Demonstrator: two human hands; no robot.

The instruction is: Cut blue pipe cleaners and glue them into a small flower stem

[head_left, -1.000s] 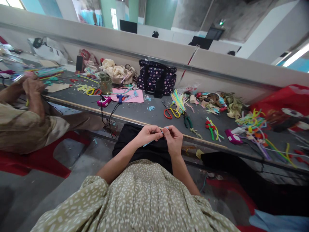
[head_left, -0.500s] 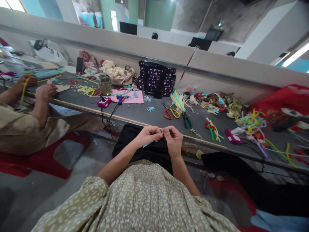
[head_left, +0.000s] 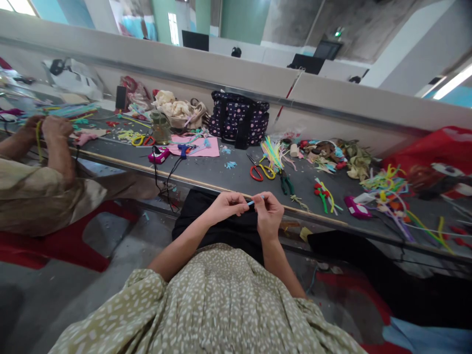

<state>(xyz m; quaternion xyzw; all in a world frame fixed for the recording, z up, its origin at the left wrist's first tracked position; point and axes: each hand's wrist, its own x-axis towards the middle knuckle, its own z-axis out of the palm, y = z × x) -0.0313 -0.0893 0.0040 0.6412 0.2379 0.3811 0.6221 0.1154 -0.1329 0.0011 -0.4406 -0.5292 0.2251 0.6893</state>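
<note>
Over my lap, just in front of the table edge, both hands pinch a thin light-blue pipe cleaner (head_left: 251,202). My left hand (head_left: 229,208) grips it between thumb and fingers. On its other end are the closed thumb and fingertips of my right hand (head_left: 268,212). A short stretch of the blue stem shows between the two hands; the rest is hidden by fingers. Beyond them on the table lie scissors (head_left: 262,172) with red and yellow handles and green-handled pliers (head_left: 286,184).
A bundle of pipe cleaners (head_left: 272,153) lies behind the scissors. A blue glue gun (head_left: 183,150) rests by pink foam (head_left: 208,147), its cord hanging over the edge. A dotted bag (head_left: 239,119) stands at the back. At left, a co-worker's hands (head_left: 55,129) hold a yellow stem.
My right hand has shifted slightly right, away from my left, baring more stem between them. The stem's lower-left tail no longer shows. The co-worker's hands came together, leaving a pink tool on the table.
</note>
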